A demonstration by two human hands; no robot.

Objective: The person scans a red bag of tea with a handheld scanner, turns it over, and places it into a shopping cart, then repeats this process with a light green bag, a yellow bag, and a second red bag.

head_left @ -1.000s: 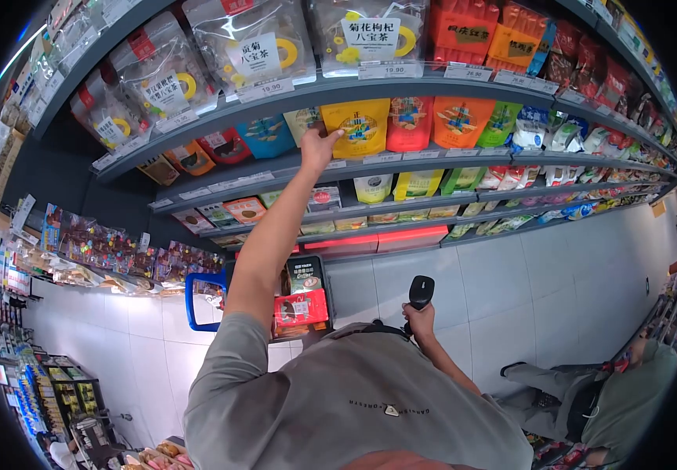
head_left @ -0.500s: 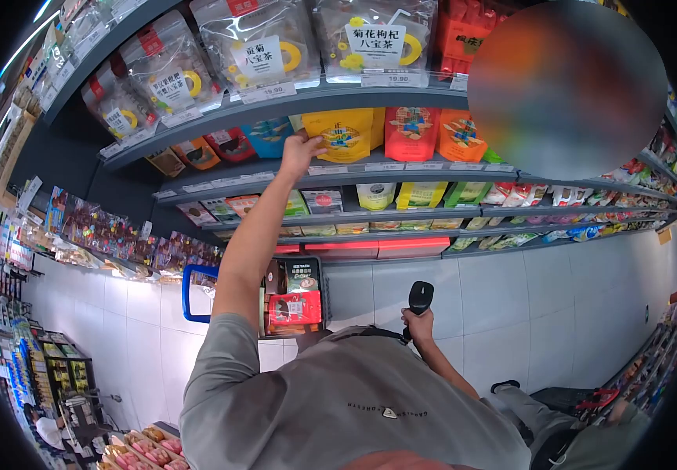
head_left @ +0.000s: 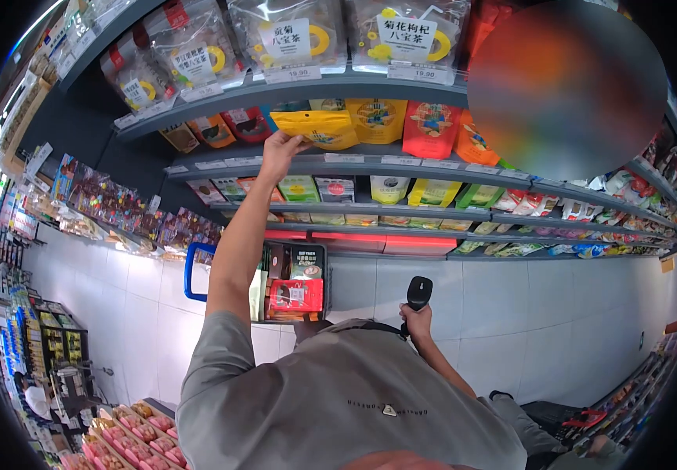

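Note:
My left hand (head_left: 282, 152) grips the lower left edge of a yellow tea pouch (head_left: 321, 130). That pouch tilts forward at the front of the second shelf from the top. A similar yellow pouch (head_left: 378, 121) stands upright just to its right, and a red pouch (head_left: 431, 131) follows farther along. Low beside my waist, my right hand (head_left: 417, 321) is wrapped round the handle of a black handheld barcode scanner (head_left: 419, 291). The scanner's head points up and away from me.
Below my left arm is a basket (head_left: 325, 270) with a blue handle (head_left: 188, 274), holding several packages, among them a red packet (head_left: 296, 295). Clear tea bags (head_left: 287, 31) line the upper shelf. Another person's leg (head_left: 515, 407) shows at lower right. A blurred disc covers the upper right.
My left hand has drawn the yellow pouch out leftward and tipped it, uncovering another yellow pouch behind. The view has shifted slightly. My right hand still holds the scanner.

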